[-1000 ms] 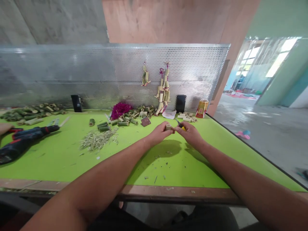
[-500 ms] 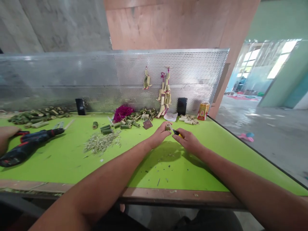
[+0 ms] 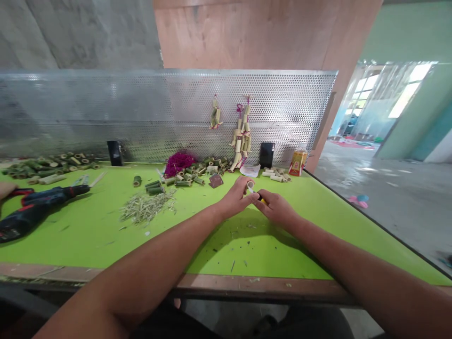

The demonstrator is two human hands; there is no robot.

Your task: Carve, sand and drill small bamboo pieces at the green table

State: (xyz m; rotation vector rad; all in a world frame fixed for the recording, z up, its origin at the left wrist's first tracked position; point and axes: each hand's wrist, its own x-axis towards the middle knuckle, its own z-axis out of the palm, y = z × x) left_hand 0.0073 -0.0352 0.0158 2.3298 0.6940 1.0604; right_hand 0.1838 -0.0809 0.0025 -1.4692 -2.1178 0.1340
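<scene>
Above the green tabletop, my left hand (image 3: 236, 197) is closed around a short bamboo tube (image 3: 250, 184), its open end facing me. My right hand (image 3: 277, 205) grips a black and yellow utility knife (image 3: 262, 198), with the blade against the tube's rim. The left thumb lies close to the knife, and both hands nearly touch. Thin shavings (image 3: 243, 230) are scattered on the table beneath them. Beyond the hands lies a brown scrap of sandpaper-like sheet (image 3: 215, 180).
Cut bamboo tubes lie in piles, one at the far left (image 3: 49, 165). A pile of shavings (image 3: 145, 207) and magenta string (image 3: 178, 163) are left of centre. Another person's hand (image 3: 6, 189) is beside a power drill (image 3: 42, 207). Bamboo figures (image 3: 242, 134) hang on the perforated panel.
The tube has tilted and the knife has come in closer against its rim, with my left thumb now nearer the knife. The view has shifted slightly.
</scene>
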